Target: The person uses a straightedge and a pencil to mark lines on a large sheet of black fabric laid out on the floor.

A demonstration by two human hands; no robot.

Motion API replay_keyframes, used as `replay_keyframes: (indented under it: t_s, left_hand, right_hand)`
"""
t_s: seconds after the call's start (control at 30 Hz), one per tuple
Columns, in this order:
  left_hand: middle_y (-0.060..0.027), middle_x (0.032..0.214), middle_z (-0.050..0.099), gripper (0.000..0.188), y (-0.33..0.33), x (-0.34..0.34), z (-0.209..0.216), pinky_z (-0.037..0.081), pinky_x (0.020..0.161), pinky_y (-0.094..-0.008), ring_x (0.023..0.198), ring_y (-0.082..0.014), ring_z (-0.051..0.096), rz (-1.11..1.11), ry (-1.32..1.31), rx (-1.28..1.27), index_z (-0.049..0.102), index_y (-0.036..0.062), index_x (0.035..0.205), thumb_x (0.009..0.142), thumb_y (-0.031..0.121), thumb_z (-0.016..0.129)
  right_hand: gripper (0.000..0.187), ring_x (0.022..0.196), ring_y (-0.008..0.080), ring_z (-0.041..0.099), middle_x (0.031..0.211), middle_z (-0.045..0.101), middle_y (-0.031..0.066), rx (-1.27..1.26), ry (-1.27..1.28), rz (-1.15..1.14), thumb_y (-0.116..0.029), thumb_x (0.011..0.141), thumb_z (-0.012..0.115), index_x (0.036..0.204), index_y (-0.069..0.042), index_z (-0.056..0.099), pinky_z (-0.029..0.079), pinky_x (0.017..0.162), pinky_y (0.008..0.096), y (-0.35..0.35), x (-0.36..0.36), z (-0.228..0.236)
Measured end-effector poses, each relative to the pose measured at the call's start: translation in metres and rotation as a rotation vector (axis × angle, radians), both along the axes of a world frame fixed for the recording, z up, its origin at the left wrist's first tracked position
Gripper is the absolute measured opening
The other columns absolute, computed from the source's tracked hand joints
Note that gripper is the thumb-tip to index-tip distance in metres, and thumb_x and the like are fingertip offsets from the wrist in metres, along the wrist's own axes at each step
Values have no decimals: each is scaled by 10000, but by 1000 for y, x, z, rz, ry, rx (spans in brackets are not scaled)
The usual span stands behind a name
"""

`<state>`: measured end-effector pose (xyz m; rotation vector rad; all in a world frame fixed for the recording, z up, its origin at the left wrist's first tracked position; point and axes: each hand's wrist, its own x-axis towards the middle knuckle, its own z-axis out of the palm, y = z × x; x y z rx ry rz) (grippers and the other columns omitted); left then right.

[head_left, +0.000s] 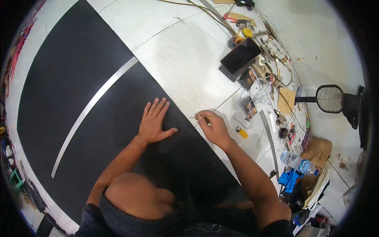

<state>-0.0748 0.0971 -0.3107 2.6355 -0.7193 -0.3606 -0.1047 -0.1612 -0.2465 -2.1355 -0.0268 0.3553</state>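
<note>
My left hand (154, 124) lies flat with spread fingers on a large black sheet (118, 130), close to its right-hand edge. Just past that edge, over the white tiles, my right hand (215, 128) pinches a thin pointed tool (192, 117) whose tip points left toward the sheet. Its exact kind is too small to make out, and the fingers hide part of it. A long silver metal strip (90, 106) rests across the sheet to the left of my left hand. To the right of my right hand is a small yellow-and-black object (242, 132).
Beyond my right hand, a dark-screened phone (241, 55) rests on a box, beside a yellow-lidded jar (245, 34). Cables, tools and scraps line the right side. A grey strip (269, 138), a plastic bottle (294, 161) and cardboard (318, 152) lie farther right on the tiled floor (177, 59).
</note>
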Motion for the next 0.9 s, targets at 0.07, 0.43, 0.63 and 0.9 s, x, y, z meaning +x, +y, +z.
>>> replay_keyframes:
  t_s: [0.07, 0.43, 0.63, 0.9]
  left_hand:
    - [-164, 1578, 305, 966, 3, 4, -2, 139, 1214, -523, 1474, -351, 254, 24, -23, -67, 363, 51, 1497, 790, 635, 668]
    - [-115, 1549, 364, 835, 3, 12, -4, 117, 1221, -533, 1480, -296, 259, 106, -92, -28, 445, 124, 1462, 782, 517, 726]
    - [-113, 1546, 370, 843, 2, 13, -4, 116, 1219, -537, 1477, -302, 263, 115, -64, -60, 457, 119, 1451, 768, 523, 743]
    - [-122, 1539, 378, 853, 4, 11, -5, 119, 1211, -553, 1471, -313, 272, 103, -82, -36, 465, 109, 1445, 758, 523, 753]
  right_hand:
    - [223, 879, 261, 693, 1031, 712, 153, 84, 32, -135, -159, 947, 596, 1084, -15, 697, 545, 760, 336, 20, 10, -3]
    - [206, 1011, 327, 652, 1094, 687, 159, -69, -262, 206, -83, 915, 612, 1101, -18, 671, 520, 877, 395, 47, 38, -29]
    - [203, 986, 325, 624, 1007, 631, 140, -265, -245, 668, -80, 858, 623, 1054, -32, 610, 513, 845, 424, 22, 28, -12]
    - [256, 1028, 288, 640, 1105, 653, 122, -342, -233, 692, -110, 884, 618, 1134, -54, 624, 520, 889, 402, 26, 28, -21]
